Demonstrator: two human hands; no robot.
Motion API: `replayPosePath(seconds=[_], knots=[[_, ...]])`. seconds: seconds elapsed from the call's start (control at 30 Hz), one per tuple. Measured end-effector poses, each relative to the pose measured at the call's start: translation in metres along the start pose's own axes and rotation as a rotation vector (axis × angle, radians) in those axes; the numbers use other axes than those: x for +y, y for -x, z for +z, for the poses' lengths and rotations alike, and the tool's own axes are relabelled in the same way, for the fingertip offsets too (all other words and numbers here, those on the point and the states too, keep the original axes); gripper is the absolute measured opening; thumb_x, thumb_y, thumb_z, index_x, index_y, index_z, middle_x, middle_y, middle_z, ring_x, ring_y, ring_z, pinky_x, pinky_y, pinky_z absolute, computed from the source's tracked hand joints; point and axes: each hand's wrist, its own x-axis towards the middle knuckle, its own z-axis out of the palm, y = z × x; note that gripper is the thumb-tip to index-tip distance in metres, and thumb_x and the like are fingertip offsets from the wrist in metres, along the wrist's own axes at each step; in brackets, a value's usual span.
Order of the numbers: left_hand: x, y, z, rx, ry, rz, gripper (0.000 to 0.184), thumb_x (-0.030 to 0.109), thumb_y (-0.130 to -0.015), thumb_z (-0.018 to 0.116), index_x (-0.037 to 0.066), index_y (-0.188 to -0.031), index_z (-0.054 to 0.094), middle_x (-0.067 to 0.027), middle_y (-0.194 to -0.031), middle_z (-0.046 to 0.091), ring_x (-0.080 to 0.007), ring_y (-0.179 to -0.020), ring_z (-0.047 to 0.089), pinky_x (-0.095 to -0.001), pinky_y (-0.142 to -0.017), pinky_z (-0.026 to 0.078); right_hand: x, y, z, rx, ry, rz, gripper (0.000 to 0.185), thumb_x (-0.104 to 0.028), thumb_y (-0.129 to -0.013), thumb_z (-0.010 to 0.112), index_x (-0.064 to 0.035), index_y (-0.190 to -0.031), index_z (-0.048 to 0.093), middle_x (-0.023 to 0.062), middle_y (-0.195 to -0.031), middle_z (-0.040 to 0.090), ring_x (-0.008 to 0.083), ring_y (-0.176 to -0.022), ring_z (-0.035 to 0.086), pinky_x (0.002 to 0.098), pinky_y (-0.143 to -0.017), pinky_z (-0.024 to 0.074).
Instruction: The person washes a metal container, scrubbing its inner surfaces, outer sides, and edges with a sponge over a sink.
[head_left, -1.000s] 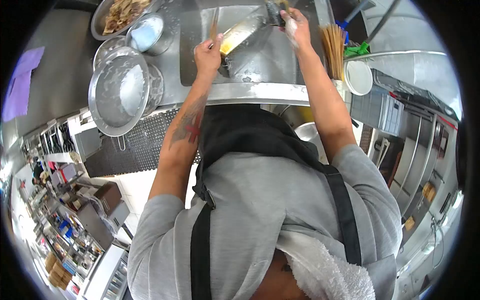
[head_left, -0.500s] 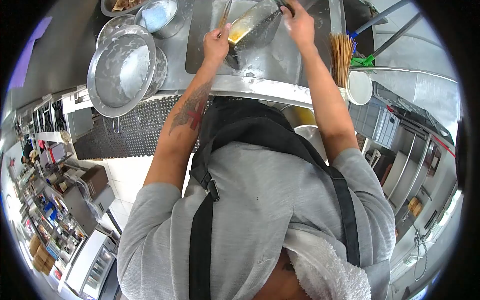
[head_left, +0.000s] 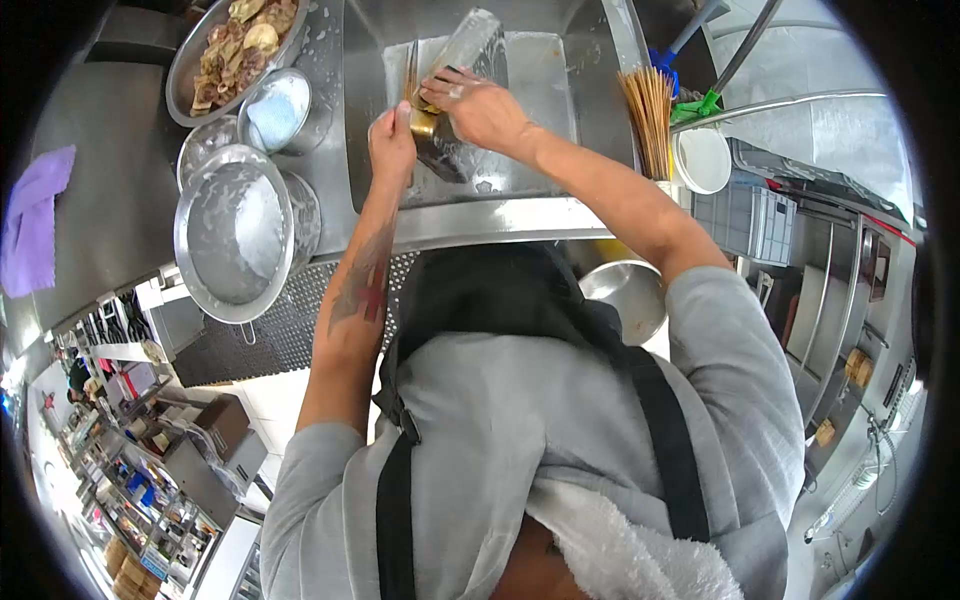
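My left hand (head_left: 393,145) is closed around the lower end of thin sticks (head_left: 411,68) that point up over the sink (head_left: 400,222). Beside it, a wet, shiny rectangular metal container (head_left: 474,45) is tilted inside the sink, its near end by my left fingers. My right hand (head_left: 478,112) reaches across to that container, fingers extended and together over a small yellowish and dark item (head_left: 432,108), pressed on the container's near part. Whether the right fingers grip the item is hard to tell, as the palm faces down and hides it.
Left of the sink are a bowl of food pieces (head_left: 250,50), a small pot with a blue cloth (head_left: 274,115) and a large metal bowl (head_left: 235,235). Right of it are a bundle of wooden sticks (head_left: 648,120), a white tub (head_left: 702,160) and a green-headed tool (head_left: 697,108).
My right hand has moved left and down along the container, from its far end to close beside my left hand. The whole view has shifted, showing more of the bowl of food pieces.
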Motion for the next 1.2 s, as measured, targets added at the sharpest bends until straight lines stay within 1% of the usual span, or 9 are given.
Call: replayPosePath(seconds=[0.1,0.23,0.57,0.73,0.8,0.97,1.0,1.1,1.2], knots=[[0.008,0.006,-0.005,-0.023,0.035,-0.012,0.037,0.027,-0.109,0.054,-0.004,-0.098,0.071,-0.0004,-0.082,0.068,-0.0064,-0.077,0.053,-0.028,-0.072,0.047,0.049,-0.023,-0.001,0.043,0.013,0.39,0.037,-0.01,-0.087,0.062,-0.0123,-0.122,0.074,0.0051,-0.128,0.069,0.0291,-0.128,0.061,0.04,-0.102,0.0546],[0.019,-0.001,-0.01,-0.12,0.009,-0.021,0.035,0.025,-0.11,0.053,-0.003,-0.101,0.071,0.0016,-0.087,0.067,-0.0062,-0.081,0.054,-0.0266,-0.076,0.047,0.006,-0.01,0.003,0.011,-0.073,0.043,0.036,-0.012,-0.087,0.062,-0.0132,-0.122,0.074,0.0051,-0.128,0.069,0.0305,-0.124,0.062,0.0403,-0.099,0.0564],[0.039,0.017,0.001,-0.092,-0.016,0.065,0.031,0.028,-0.104,0.067,-0.001,-0.114,0.065,-0.001,-0.107,0.07,-0.0096,-0.098,0.064,-0.0258,-0.091,0.049,0.079,-0.018,0.016,0.154,0.107,0.373,0.024,-0.014,-0.086,0.061,-0.0108,-0.103,0.077,0.014,-0.11,0.074,0.0327,-0.107,0.07,0.0459,-0.088,0.0583],[0.055,0.03,0.022,-0.033,-0.45,-0.084,0.09,0.041,-0.068,0.094,-0.004,-0.133,0.051,-0.0225,-0.119,0.069,-0.0345,-0.114,0.068,-0.0405,-0.098,0.052,0.08,-0.024,0.001,-0.042,0.142,0.458,0.021,-0.017,-0.084,0.063,-0.0109,-0.098,0.076,0.0156,-0.103,0.074,0.0334,-0.1,0.072,0.0459,-0.078,0.0604],[0.053,0.025,0.031,-0.023,-0.525,-0.007,0.085,0.037,-0.069,0.093,-0.005,-0.13,0.052,-0.0239,-0.116,0.07,-0.0359,-0.111,0.069,-0.0421,-0.094,0.053,0.07,-0.031,-0.003,0.153,0.053,0.673,0.024,-0.022,-0.088,0.064,-0.0144,-0.106,0.078,0.0137,-0.099,0.076,0.035,-0.094,0.072,0.0455,-0.079,0.0602],[0.053,0.02,0.03,-0.119,-0.344,0.077,0.076,0.032,-0.069,0.091,-0.001,-0.128,0.056,-0.0224,-0.116,0.071,-0.035,-0.109,0.07,-0.0446,-0.093,0.054,-0.007,-0.02,-0.005,0.122,-0.082,0.2,0.025,-0.02,-0.081,0.067,-0.0162,-0.102,0.08,0.0155,-0.093,0.072,0.0327,-0.093,0.072,0.0439,-0.075,0.0612],[0.036,0.017,0.027,-0.042,-0.526,0.111,0.069,0.029,-0.07,0.091,0.004,-0.126,0.058,-0.0174,-0.113,0.073,-0.0323,-0.106,0.071,-0.0429,-0.091,0.054,0.008,-0.023,-0.019,-0.141,0.1,0.394,0.028,-0.022,-0.082,0.067,-0.0176,-0.106,0.08,0.013,-0.098,0.072,0.0318,-0.095,0.072,0.0427,-0.079,0.0614],[0.057,0.018,0.028,-0.177,-0.461,0.001,0.068,0.028,-0.071,0.091,0.006,-0.127,0.059,-0.0144,-0.111,0.074,-0.0301,-0.105,0.072,-0.0413,-0.092,0.054,0.073,-0.027,-0.013,-0.038,0.037,0.628,0.031,-0.023,-0.084,0.066,-0.0171,-0.111,0.079,0.011,-0.105,0.073,0.0308,-0.097,0.073,0.0424,-0.082,0.0612],[0.044,0.007,0.029,-0.195,-0.339,0.048,0.067,0.028,-0.071,0.091,0.006,-0.125,0.059,-0.0139,-0.111,0.074,-0.0284,-0.104,0.072,-0.0401,-0.092,0.054,0.02,-0.012,-0.01,0.0,-0.053,0.317,0.03,-0.019,-0.084,0.064,-0.0166,-0.111,0.078,0.0091,-0.108,0.073,0.0299,-0.096,0.073,0.042,-0.081,0.0609]])
